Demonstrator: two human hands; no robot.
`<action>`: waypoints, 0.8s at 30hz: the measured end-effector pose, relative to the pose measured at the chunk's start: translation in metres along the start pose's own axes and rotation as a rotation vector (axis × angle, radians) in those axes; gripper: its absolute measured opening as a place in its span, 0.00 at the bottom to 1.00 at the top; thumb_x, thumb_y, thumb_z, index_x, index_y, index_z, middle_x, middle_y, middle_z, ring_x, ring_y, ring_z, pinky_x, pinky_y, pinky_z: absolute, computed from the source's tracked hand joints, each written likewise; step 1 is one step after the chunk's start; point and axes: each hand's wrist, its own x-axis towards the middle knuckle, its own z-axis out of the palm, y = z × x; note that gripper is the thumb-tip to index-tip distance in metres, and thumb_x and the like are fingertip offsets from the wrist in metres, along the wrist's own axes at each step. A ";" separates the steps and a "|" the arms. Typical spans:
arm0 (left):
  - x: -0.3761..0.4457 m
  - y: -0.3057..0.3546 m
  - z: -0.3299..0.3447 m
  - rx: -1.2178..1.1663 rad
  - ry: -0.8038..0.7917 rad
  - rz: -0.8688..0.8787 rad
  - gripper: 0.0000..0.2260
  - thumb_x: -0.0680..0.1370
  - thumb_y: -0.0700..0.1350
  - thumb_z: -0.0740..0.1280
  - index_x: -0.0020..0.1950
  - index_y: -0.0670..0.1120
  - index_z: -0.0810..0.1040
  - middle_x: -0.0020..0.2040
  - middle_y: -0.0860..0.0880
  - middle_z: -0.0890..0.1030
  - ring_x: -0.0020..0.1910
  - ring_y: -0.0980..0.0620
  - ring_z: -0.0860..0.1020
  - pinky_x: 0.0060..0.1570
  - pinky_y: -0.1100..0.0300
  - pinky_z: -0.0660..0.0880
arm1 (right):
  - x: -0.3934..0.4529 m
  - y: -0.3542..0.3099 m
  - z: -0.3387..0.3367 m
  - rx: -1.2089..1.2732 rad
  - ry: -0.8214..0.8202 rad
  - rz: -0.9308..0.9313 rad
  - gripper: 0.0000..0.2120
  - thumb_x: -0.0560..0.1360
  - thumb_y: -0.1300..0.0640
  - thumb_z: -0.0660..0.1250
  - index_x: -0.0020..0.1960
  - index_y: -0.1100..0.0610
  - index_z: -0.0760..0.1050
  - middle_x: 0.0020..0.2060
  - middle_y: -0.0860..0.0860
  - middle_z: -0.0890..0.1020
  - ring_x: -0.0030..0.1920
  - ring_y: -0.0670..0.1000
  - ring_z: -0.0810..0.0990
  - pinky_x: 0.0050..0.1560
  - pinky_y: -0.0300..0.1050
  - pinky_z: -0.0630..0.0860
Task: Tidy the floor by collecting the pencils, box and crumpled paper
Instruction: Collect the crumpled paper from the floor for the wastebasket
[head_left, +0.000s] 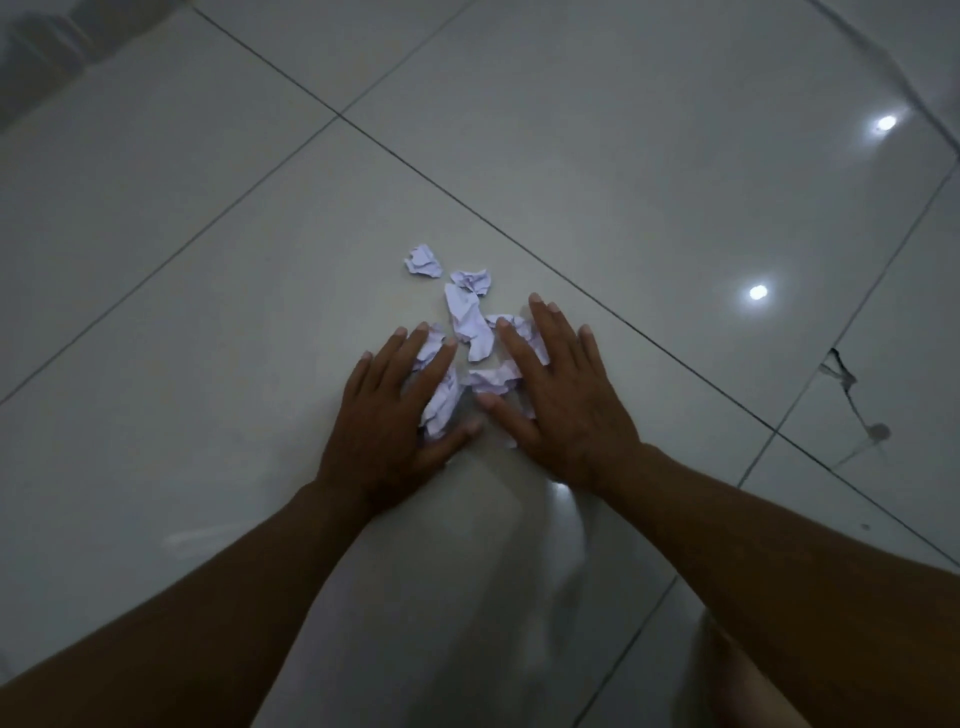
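Both hands flat, fingers spread: left hand (395, 415) and right hand (561, 395) bracket the crumpled paper scraps (470, 325), probably to rake them together.

Left hand (395, 410) and right hand (561, 395) lie flat, fingers spread, flanking crumpled paper (470, 327) on the tiles (208, 312); more scraps trail toward 11 o'clock.
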 end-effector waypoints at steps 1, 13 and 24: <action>0.003 -0.002 -0.001 -0.023 0.018 0.000 0.37 0.78 0.68 0.58 0.80 0.47 0.61 0.79 0.42 0.61 0.78 0.41 0.61 0.72 0.39 0.63 | 0.005 -0.001 -0.001 0.033 0.015 -0.016 0.36 0.78 0.33 0.52 0.79 0.51 0.53 0.80 0.56 0.50 0.80 0.55 0.49 0.77 0.61 0.52; 0.082 -0.026 -0.026 -0.168 -0.048 -0.269 0.46 0.70 0.77 0.49 0.81 0.49 0.58 0.81 0.44 0.58 0.80 0.45 0.54 0.77 0.42 0.54 | 0.003 0.018 0.000 -0.103 -0.010 -0.178 0.46 0.71 0.25 0.56 0.79 0.52 0.56 0.79 0.57 0.53 0.79 0.57 0.51 0.76 0.63 0.51; 0.053 -0.013 -0.027 -0.212 -0.055 0.052 0.24 0.81 0.57 0.58 0.72 0.45 0.74 0.71 0.45 0.76 0.72 0.47 0.71 0.68 0.44 0.70 | 0.020 0.026 -0.005 -0.051 0.073 -0.226 0.52 0.66 0.23 0.62 0.78 0.55 0.57 0.78 0.60 0.55 0.79 0.58 0.54 0.76 0.64 0.52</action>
